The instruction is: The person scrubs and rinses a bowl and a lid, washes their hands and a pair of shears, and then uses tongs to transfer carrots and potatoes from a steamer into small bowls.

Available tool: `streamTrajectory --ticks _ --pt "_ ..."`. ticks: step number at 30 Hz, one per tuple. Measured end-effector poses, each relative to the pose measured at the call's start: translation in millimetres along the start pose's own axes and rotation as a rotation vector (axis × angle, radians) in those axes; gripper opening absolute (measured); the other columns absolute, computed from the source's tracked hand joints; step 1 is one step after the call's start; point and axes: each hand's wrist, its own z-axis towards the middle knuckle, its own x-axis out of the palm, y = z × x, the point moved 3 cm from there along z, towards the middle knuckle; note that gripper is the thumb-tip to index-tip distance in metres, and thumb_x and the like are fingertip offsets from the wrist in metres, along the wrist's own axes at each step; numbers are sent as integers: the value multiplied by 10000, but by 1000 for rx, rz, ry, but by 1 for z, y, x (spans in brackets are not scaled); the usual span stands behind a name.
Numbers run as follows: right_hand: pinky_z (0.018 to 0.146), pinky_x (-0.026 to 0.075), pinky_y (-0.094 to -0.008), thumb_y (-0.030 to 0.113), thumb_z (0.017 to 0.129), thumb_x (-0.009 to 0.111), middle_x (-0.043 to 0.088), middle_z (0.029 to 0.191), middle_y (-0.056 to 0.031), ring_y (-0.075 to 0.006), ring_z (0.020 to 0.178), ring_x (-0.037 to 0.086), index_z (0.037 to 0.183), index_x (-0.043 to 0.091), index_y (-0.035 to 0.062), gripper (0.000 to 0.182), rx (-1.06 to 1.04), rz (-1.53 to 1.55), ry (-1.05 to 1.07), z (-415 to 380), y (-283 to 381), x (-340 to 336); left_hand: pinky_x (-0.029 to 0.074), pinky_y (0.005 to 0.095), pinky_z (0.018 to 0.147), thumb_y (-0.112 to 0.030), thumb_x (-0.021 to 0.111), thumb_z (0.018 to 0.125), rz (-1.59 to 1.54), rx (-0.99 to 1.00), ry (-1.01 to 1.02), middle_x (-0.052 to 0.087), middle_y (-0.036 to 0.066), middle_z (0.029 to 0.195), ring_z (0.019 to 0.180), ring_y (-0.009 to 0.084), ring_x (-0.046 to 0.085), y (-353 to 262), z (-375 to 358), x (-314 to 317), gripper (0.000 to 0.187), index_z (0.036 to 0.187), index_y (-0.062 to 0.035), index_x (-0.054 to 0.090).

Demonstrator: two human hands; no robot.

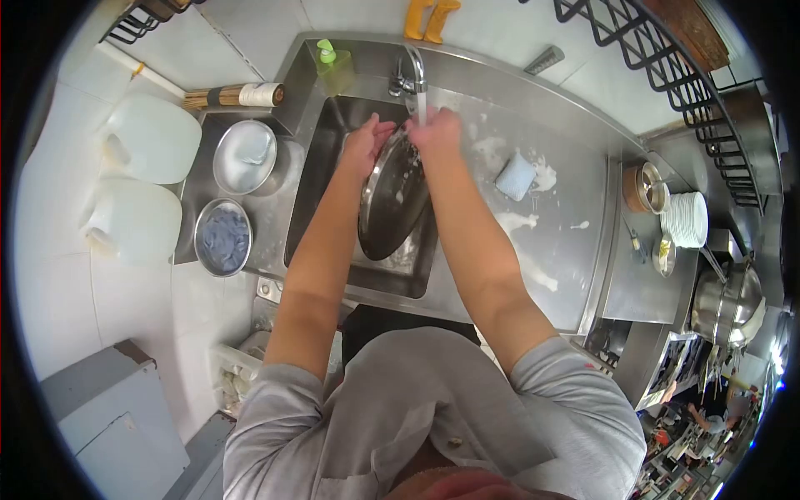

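A wide, round, dark metal pan [392,200] is tilted up on its edge in the sink [321,179]. My right hand [437,133] is closed on its upper edge, under the water running from the faucet [410,79]. At the pan's left rim, my left hand [364,146] has its fingers stretched out towards the top of the pan. Wet streaks and small patches of foam show on the pan's inner face. A pale blue sponge [516,177] lies on the soapy steel drainboard [575,258] to the right.
Behind the sink stands a green soap bottle [335,71]. Two metal bowls [223,237] sit at the left, near white jugs [137,212] and a bamboo brush [233,96]. White plates [685,219] are stacked at the right, below a black wall rack [692,92].
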Motion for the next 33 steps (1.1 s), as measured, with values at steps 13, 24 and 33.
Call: streamTrajectory --ticks 13,24,33 --pt "986 522 -492 194 1035 290 533 1413 -183 -354 1245 553 1391 461 -36 458 332 1575 -173 53 8 40 526 337 909 -424 482 1057 -45 -12 -134 714 129 1089 1001 220 670 -6 -24 -30 516 1146 50 664" --pt "947 533 -476 269 1053 376 581 1277 -245 -350 1160 591 1334 499 -54 446 613 2074 -14 51 10 18 539 333 898 -187 625 983 -2 -12 26 706 99 1080 1000 205 664 3 3 6 255 1128 16 677" --pt "648 536 -302 101 982 581 694 1078 -167 -229 886 676 1252 596 -60 315 140 1834 1210 30 -21 23 551 347 779 -241 659 949 -54 54 191 701 84 986 870 190 670 15 17 35 223 1060 -49 679"
